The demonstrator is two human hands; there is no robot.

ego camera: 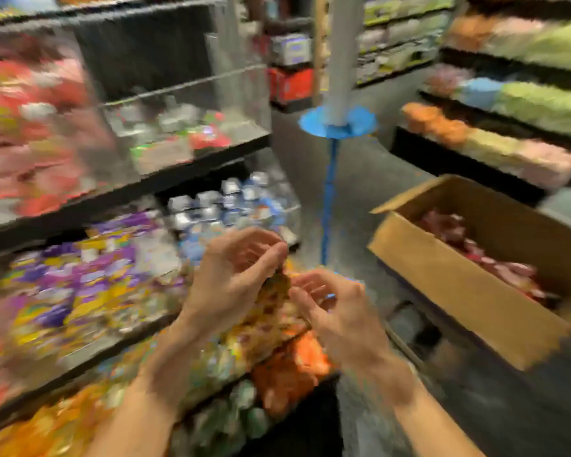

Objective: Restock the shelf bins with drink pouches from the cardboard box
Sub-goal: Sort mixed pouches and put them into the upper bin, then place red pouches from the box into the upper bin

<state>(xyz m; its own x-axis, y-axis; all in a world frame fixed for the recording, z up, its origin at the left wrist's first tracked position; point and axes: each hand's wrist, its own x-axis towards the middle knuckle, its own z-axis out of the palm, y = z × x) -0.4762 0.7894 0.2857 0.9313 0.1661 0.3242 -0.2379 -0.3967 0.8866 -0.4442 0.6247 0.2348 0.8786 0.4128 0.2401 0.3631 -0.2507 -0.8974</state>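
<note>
Drink pouches, pink and red soft packs (495, 258), are lying heaped in the open brown cardboard box (449, 291), which is sitting to the person's right, well apart from the shelving. The left hand (234, 278) is pinching the top of an orange-yellow patterned soft pouch (276, 288) with curled fingers, holding it over the black shelf tier (119, 354), where similar orange and yellow packs are lying packed together. The right hand (340, 315) is hovering just beside that pouch with loosely curled fingers; blur is hiding whether it is touching or gripping anything.

The step in hand is looking like seating this pouch among its own kind. In my judgement it is calling for a steady grip on the top seam, the right hand guiding the lower edge, and the pouch going in upright beside matching colours rather than being dropped flat across them.

Counting what is showing: two hands, one cardboard box, one pouch held. The packs in the box and on the shelves are blurring into each other too much for a count.
</note>
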